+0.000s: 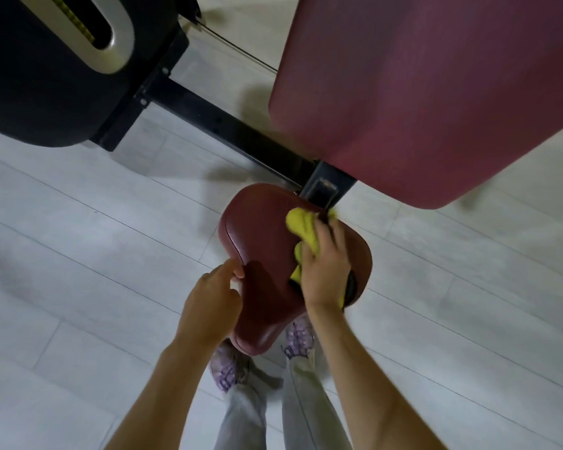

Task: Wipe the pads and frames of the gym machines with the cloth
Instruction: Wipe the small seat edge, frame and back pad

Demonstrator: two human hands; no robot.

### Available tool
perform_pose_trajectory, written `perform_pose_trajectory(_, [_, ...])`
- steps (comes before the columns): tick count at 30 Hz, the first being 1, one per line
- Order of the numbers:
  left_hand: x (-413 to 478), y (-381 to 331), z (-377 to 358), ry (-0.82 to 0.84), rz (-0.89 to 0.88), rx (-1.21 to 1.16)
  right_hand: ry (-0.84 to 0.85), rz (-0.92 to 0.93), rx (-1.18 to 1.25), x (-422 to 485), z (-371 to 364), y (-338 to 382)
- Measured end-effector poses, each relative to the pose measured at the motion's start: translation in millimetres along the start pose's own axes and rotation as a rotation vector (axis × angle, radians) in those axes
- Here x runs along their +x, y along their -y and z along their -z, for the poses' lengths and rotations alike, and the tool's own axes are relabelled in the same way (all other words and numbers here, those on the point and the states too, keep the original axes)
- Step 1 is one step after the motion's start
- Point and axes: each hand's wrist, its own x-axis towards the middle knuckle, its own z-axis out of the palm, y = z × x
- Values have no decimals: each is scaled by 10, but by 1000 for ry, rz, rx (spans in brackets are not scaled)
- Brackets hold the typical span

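While the right hand (327, 271) lies palm down on the seat (264, 241), its fingers (335, 235) are bent over a bunched yellow cloth (301, 224) and grip it against the dark red padding. The cloth's long axis follows the hand. One lump sticks out past the fingertips toward the far end of the seat, and a smaller strip shows by the wrist.

The seat sits in the middle of the view, above the person's shoes (298, 339). Its long axis runs from the narrow end nearest the person to the wide end by the black post (322, 186). That axis leans a little to the right in the picture.

On the seat's left rim, the left hand (208, 300) pinches the edge with thumb and forefinger (the other fingers are curled, and whether they hook underneath cannot be told).

A large back pad (436, 92) of the same red fills the upper right, blurred. A black beam (215, 121) runs from the post to a black housing (46, 76) with a silver-edged slot at the upper left. A thin cable (238, 50) crosses above the beam. Pale planks cover the floor (78, 222).
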Motion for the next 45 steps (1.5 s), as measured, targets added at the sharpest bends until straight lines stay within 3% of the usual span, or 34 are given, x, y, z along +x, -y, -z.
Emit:
perform_pose_trajectory(4, [-40,43,-27,-18,-4,-2,188,293,-30,-722,75,-8])
perform_pose_trajectory(7, [-60,77,-64,-32,30,11,266,511,-144,-514,186,-121])
perform_pose_trajectory(9, [-95,83,-102,-55,44,-15,220,462,-204,-38,134,-139])
perform_pose_trajectory(12, [-113,87,-125,-72,45,-66,129,174,-143,677,-24,-65])
perform_pose_trajectory(15, [-87,136,-121,-76,40,-83,47,39,-60,612,-117,64])
perform_pose_trajectory(22, [0,160,5,-24,10,-86,137,218,160,-1232,29,191])
perform_pose_trajectory(27, [56,205,32,-33,-28,-80,215,490,50,-1094,180,-146])
perform_pose_trajectory(29, [60,186,15,-55,-49,-83,154,368,10,-745,248,-412])
perform_pose_trajectory(33, [47,149,-64,-122,-21,-87,-62,-56,11,-145,394,-864])
perform_pose_trajectory(37, [-17,158,-107,-144,-6,-112,-383,-572,283,-166,302,-725])
perform_pose_trajectory(40, [-42,139,-134,-147,-3,-70,-515,-721,412,-530,193,-437])
perform_pose_trajectory(45, [-49,91,-163,-179,28,-101,-462,-832,572,-1062,-183,45])
